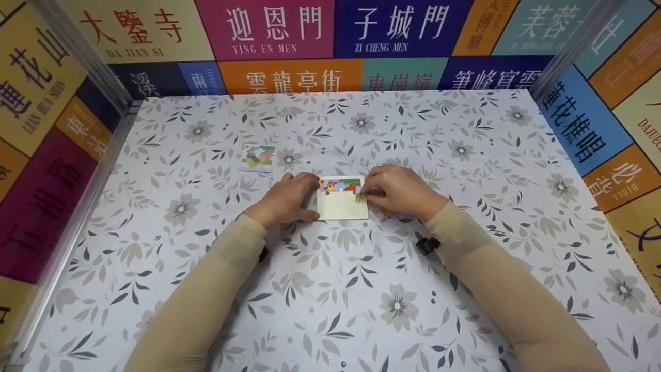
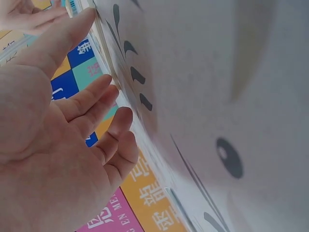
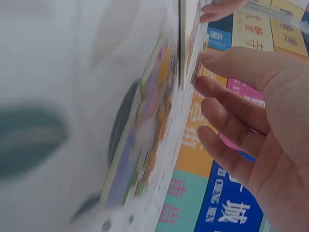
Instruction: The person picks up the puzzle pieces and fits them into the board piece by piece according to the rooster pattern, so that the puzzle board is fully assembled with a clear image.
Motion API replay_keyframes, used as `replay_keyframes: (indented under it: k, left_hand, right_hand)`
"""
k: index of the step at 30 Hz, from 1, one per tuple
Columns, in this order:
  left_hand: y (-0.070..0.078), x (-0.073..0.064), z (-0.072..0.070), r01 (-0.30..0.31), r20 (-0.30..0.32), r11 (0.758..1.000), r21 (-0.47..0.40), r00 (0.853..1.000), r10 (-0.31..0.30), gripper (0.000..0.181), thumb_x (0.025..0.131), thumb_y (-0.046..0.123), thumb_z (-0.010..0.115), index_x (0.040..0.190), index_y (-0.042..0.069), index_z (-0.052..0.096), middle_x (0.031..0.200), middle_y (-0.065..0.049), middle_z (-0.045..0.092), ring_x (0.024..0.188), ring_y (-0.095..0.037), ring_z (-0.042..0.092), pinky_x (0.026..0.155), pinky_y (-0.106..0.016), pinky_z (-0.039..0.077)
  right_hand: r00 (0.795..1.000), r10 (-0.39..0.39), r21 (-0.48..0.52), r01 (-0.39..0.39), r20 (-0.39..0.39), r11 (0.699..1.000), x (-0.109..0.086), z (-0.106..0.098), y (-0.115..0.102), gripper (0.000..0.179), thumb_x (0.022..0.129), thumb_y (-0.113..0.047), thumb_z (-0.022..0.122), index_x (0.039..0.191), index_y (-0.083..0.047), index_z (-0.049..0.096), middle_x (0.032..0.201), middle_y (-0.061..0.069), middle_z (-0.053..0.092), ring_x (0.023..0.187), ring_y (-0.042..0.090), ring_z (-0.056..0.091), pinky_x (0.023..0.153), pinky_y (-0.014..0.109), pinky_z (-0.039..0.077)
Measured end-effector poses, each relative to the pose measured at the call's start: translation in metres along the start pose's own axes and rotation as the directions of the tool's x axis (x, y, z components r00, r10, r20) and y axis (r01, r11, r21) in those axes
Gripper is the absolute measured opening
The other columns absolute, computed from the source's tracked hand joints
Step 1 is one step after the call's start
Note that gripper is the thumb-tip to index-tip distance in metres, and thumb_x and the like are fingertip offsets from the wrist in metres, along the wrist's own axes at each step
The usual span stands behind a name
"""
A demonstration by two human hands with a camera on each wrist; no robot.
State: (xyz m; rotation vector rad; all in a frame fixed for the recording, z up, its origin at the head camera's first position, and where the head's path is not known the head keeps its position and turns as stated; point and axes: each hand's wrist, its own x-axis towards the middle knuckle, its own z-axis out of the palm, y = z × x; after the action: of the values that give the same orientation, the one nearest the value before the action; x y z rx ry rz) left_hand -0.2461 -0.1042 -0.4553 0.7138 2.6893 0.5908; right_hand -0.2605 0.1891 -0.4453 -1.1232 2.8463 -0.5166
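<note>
A small cream puzzle board [image 1: 343, 207] lies on the table, with a strip of colourful pieces [image 1: 338, 186] along its far side. My left hand [image 1: 286, 200] rests at the board's left edge, fingertips at the far corner and thumb at the near one. In the left wrist view, that hand's fingers [image 2: 89, 99] are only slightly bent. At the board's right edge, my right hand [image 1: 397, 190] pinches a small puzzle piece [image 3: 196, 71] between thumb and forefinger. Loose puzzle pieces [image 3: 140, 130] lie below this hand, mostly hidden by it in the head view.
A square picture card [image 1: 258, 158] showing a colourful bird lies beyond my left hand. The table has a floral cover [image 1: 320, 289]. Panels with large Chinese lettering [image 1: 289, 31] stand along the back and both sides.
</note>
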Motion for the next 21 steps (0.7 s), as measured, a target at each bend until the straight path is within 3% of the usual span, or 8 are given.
replay_keyframes:
  k: [9,21]
  left_hand:
    - [0.002,0.000,-0.002,-0.008,0.011,1.000,-0.005,1.000,0.008,0.073,0.085,0.032,0.084,0.145,0.006,0.051,0.158,-0.006,0.046,0.127,-0.037,0.046,0.109,-0.048,0.042]
    - [0.001,-0.001,-0.001,-0.003,-0.011,1.000,-0.021,1.000,0.003,0.074,0.083,0.031,0.086,0.145,0.007,0.052,0.156,-0.005,0.048,0.124,-0.037,0.047,0.106,-0.050,0.043]
  right_hand:
    - [0.998,-0.053,-0.006,0.053,0.018,0.999,0.022,0.009,-0.016,0.014,0.090,-0.019,0.078,0.103,-0.019,0.083,0.105,0.000,0.075,0.093,0.021,0.068,0.083,0.040,0.056]
    - [0.992,-0.125,-0.020,0.125,-0.001,0.992,0.042,0.018,-0.032,0.014,0.088,-0.010,0.077,0.099,-0.016,0.083,0.101,0.002,0.075,0.093,0.023,0.069,0.085,0.039,0.055]
